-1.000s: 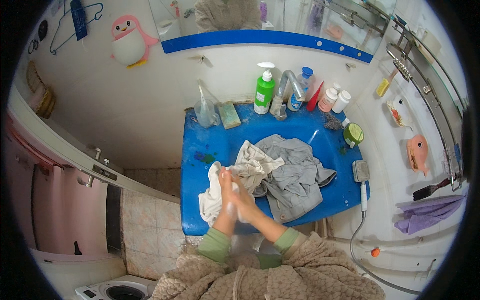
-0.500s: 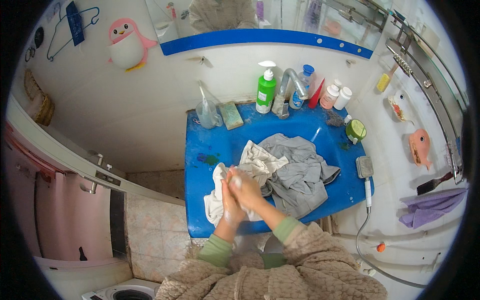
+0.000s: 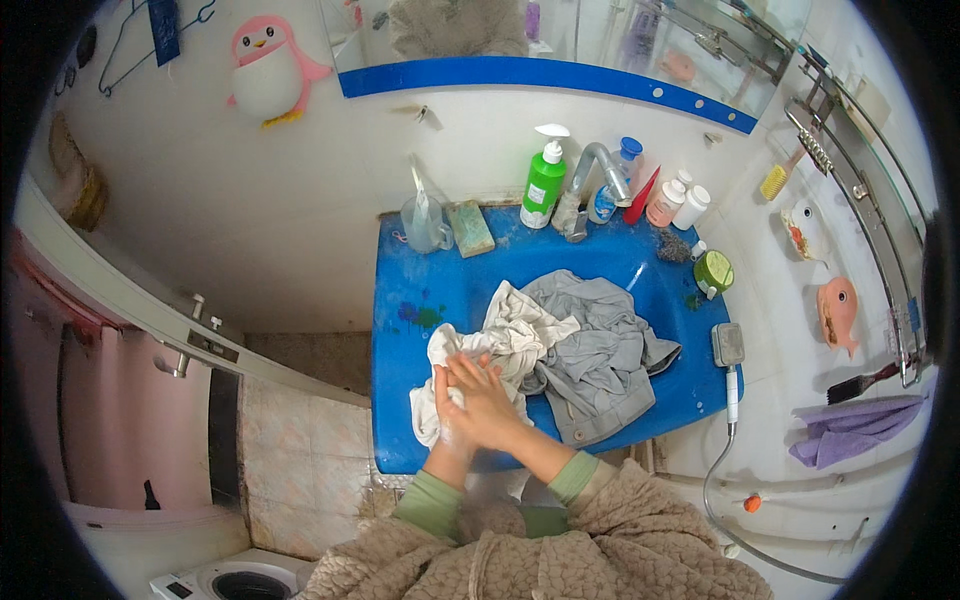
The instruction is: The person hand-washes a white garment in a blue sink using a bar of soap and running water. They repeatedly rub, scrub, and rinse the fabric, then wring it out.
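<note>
My right hand (image 3: 485, 405) lies across my left hand (image 3: 449, 422), its fingers spread and stretched out. The left hand is partly covered by it; what shows of its fingers is straight. Whitish foam marks the left wrist, and neither hand appears to hold anything. Both hands are over a crumpled white cloth garment (image 3: 508, 312) at the front left of the blue sink (image 3: 400, 360). Touching that garment on the right, a grey garment (image 3: 595, 350) with a button lies bunched in the basin.
Behind the basin stand a green pump bottle (image 3: 543, 183), a metal faucet (image 3: 598, 170) and several small bottles. A clear cup (image 3: 425, 225) and a sponge-like block (image 3: 470, 230) sit at the back left. A shower head (image 3: 728, 345) rests on the right rim, its hose hanging down.
My right hand has opened out, its fingers now spread over the left hand instead of curled against it. The garments look unmoved. The whole view has shifted slightly.
</note>
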Tool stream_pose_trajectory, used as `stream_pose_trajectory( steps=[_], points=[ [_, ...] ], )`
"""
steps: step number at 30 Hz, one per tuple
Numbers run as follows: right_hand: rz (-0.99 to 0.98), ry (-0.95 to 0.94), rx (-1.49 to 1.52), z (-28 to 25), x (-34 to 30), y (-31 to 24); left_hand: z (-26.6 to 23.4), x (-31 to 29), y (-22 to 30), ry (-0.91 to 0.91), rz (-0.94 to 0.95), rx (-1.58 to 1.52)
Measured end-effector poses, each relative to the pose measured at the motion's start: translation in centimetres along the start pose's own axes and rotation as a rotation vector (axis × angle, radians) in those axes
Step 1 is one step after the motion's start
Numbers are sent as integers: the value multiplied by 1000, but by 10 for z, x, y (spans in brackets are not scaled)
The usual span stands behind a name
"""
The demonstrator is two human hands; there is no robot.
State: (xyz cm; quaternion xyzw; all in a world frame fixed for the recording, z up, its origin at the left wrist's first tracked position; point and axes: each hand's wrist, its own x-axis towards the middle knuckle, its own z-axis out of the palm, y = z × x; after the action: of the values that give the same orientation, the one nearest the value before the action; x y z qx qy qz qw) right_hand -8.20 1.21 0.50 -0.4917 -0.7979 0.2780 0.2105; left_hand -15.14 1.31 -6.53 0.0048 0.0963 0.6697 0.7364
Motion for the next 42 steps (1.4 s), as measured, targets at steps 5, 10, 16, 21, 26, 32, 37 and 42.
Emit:
stream_pose_trajectory(
  steps=[5, 10, 16, 21, 26, 32, 37, 42],
  points=[
    [140, 132, -105, -16, 37, 24, 42, -14, 6, 102, -182, 261],
    [144, 166, 261, 2, 30, 37, 20, -4, 2, -134, -155, 209],
    [-38, 103, -236, -3, 18, 4, 39, -18, 17, 63, -203, 179],
    [261, 156, -50, -36, 44, 57, 51, -28, 23, 177, -300, 280],
    [139, 356, -75, -54, 11, 96, 65, -29, 27, 140, -308, 275],
    [-312, -52, 22, -39, 3, 34, 82, -24, 9, 180, -226, 311],
    [-2, 63, 190, -32, 19, 46, 80, -21, 2, 83, -143, 664],
    [226, -44, 612, -21, 37, 90, 69, -13, -21, 228, 43, 823]
  ],
)
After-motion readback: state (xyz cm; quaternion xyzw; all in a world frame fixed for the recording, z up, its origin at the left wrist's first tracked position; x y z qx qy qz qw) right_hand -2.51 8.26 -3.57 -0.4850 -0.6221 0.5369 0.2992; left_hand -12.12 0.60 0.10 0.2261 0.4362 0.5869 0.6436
